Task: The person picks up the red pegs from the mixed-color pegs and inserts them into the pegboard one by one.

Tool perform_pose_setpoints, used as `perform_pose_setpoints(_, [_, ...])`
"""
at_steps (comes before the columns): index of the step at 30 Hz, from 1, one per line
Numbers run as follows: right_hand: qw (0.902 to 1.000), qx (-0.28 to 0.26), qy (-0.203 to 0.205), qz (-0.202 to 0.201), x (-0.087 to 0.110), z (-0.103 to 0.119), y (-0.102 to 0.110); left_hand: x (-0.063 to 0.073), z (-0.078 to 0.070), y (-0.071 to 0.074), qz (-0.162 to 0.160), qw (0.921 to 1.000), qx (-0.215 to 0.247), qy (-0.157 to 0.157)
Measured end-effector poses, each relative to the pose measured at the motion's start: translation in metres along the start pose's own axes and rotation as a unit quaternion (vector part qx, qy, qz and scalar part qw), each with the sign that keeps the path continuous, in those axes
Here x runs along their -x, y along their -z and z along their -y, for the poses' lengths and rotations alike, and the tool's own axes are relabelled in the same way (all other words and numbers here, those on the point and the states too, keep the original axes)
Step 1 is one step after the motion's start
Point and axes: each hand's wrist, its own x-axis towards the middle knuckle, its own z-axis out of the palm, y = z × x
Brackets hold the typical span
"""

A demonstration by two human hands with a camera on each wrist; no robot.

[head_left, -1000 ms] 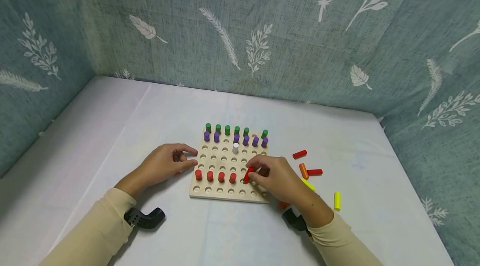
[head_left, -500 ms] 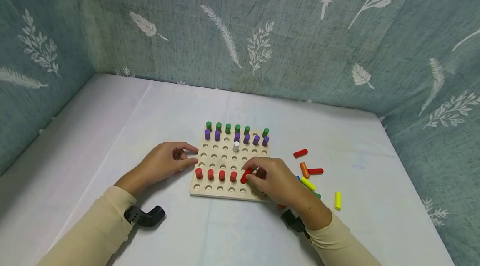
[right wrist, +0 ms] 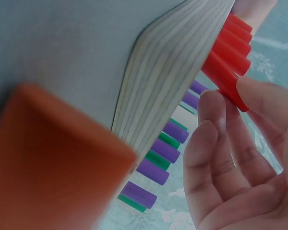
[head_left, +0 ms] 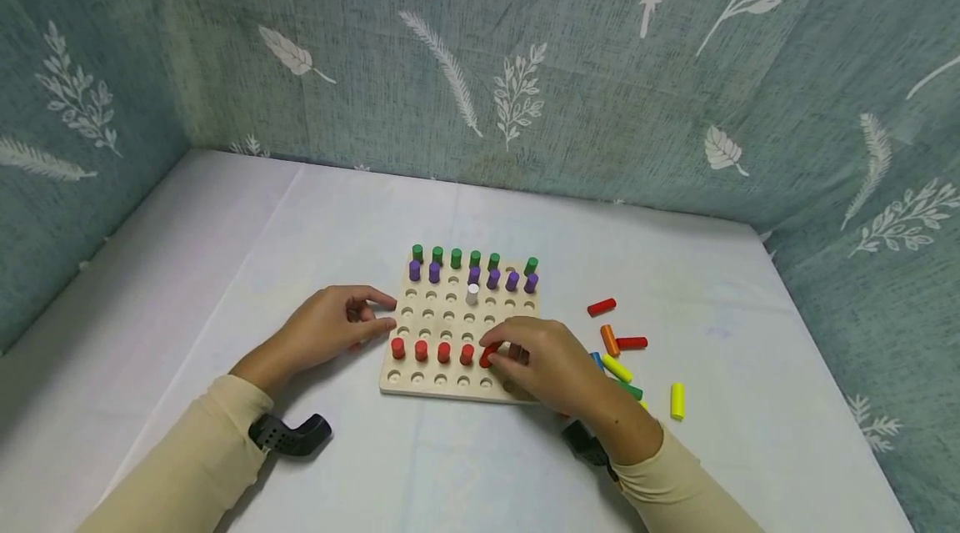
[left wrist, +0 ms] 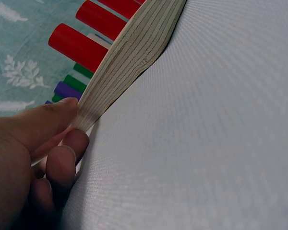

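Observation:
A wooden pegboard (head_left: 438, 387) lies flat, with red, green, purple and white pegs standing in some of its holes. My left hand (head_left: 326, 329) rests at the board's left edge, thumb and finger touching its side rather than wrapping it. Over the near right part, my right hand (head_left: 551, 358) pinches a red peg (right wrist: 225, 79) between thumb and fingers. That peg leans, its lower end at the board beside the red row, in line with a standing red peg (head_left: 467, 354). In the right wrist view its lower end overlaps the board's edge.
Loose pegs lie right of the board: a red peg (head_left: 602, 307), an orange peg (head_left: 610, 340), a yellow peg (head_left: 677, 401) and several others, partly behind the right forearm. A blurred orange peg (right wrist: 57, 158) sits close to the right wrist camera. A patterned cloth (head_left: 480, 57) stands behind the table.
The right hand has shifted slightly left with the red peg, which still leans in its fingers at the red row. The left hand has stayed at the board's edge.

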Motion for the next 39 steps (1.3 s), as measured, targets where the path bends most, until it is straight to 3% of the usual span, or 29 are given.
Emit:
perform_pose_setpoints(31, [0.9995, 0.025, -0.013, 0.015, -0.0014, 0.0018, 0.0002, 0.0008, -0.0012, 0.0013, 0.002, 1.0000, 0.003, -0.003])
perform_pose_setpoints(39, [0.9980, 0.031, -0.040, 0.037, -0.0012, 0.0016, 0.0017, 0.0012, -0.0020, 0.0004, 0.004, 1.0000, 0.001, -0.003])
